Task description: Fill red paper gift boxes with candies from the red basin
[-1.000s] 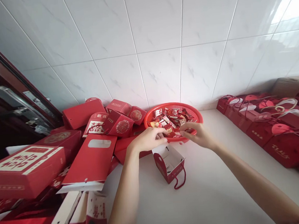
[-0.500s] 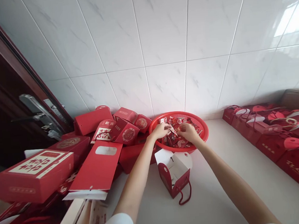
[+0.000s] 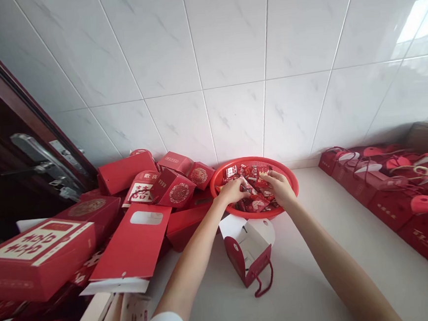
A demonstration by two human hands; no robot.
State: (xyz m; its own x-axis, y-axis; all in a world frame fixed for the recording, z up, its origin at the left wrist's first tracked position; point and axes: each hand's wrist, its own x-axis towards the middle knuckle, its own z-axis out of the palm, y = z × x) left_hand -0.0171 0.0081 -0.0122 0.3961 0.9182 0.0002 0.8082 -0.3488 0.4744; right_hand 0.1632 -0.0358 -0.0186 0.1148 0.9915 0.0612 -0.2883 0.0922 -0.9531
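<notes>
A round red plastic basket (image 3: 293, 184) stands against the wall, filled with small wrapped candies (image 3: 258, 205) in red, white and gold. Over its left side, my left hand (image 3: 234, 191) has its fingers closed around a red-and-white wrapped candy (image 3: 250, 186). At the right side of the basket, my right hand (image 3: 282, 189) pinches a red-and-gold wrapped candy (image 3: 264, 175) between thumb and fingers. In front of the basket sits an open gift box (image 3: 247, 271), dark red outside and white inside, its flaps spread and its cord handle drooping onto the counter.
Folded red boxes and flat card pieces (image 3: 131, 243) are heaped on the left, beside a dark door with a metal handle (image 3: 37, 154). Closed red gift boxes (image 3: 392, 211) with cord handles form rows at the right. A tiled wall (image 3: 236, 119) bounds the counter (image 3: 301, 282) behind.
My hands have moved apart within the basket. The right hand has shifted right and now pinches a red-and-gold candy; the left stays low over the left side. The view has shifted slightly.
</notes>
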